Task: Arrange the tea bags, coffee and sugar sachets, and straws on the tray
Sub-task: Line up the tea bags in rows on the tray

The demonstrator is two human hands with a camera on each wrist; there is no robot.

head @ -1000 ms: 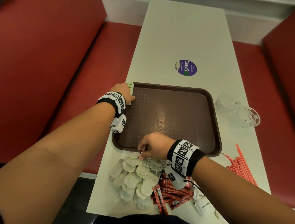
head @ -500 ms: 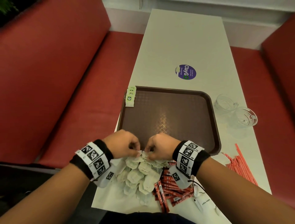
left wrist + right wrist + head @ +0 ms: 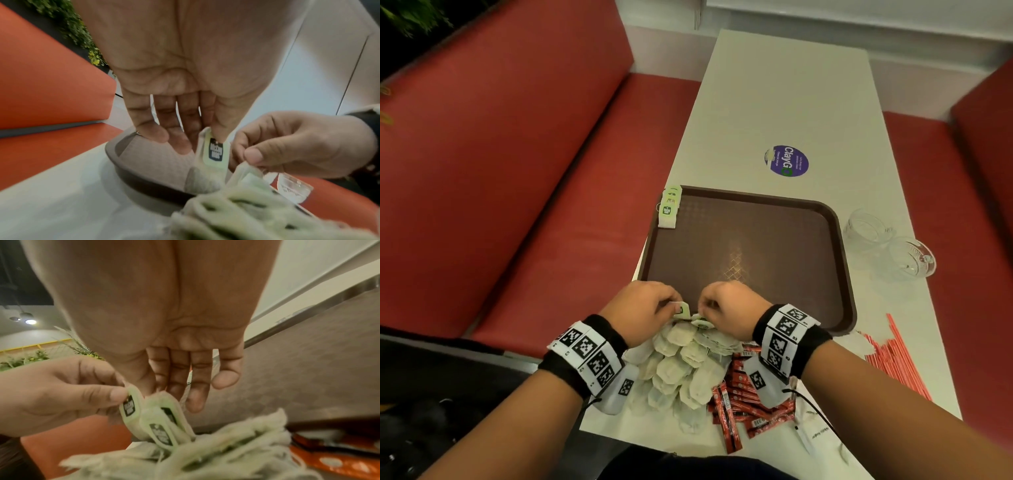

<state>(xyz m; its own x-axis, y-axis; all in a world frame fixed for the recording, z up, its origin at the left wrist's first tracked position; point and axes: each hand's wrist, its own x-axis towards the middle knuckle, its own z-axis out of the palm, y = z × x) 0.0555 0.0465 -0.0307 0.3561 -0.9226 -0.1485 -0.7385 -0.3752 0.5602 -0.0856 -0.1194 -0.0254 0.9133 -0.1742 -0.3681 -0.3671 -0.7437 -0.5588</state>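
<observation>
Both forearms reach in side by side, knuckles up; left hand [image 3: 645,308] and right hand [image 3: 729,308] nearly touch, thumb and fingertips pinched together on each.

Brown tray [image 3: 839,246] mid-table, few green-tagged tea bags [image 3: 670,209] stacked at far-left corner. Loose tea bag heap [image 3: 681,366] at near edge; red sachets [image 3: 743,404] beside; red straws [image 3: 893,356] along right edge.

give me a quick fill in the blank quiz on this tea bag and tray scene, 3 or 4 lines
1. The left hand pinches a green-tagged ____ above the heap of white tea bags.
2. A short row of tea bags lies at the brown plastic tray's far-____ corner.
3. The red-and-white striped straws lie ____ the tray.
4. Two clear ____ cups stand right of the tray.

Missing words: tea bag; left; outside; glass
</observation>
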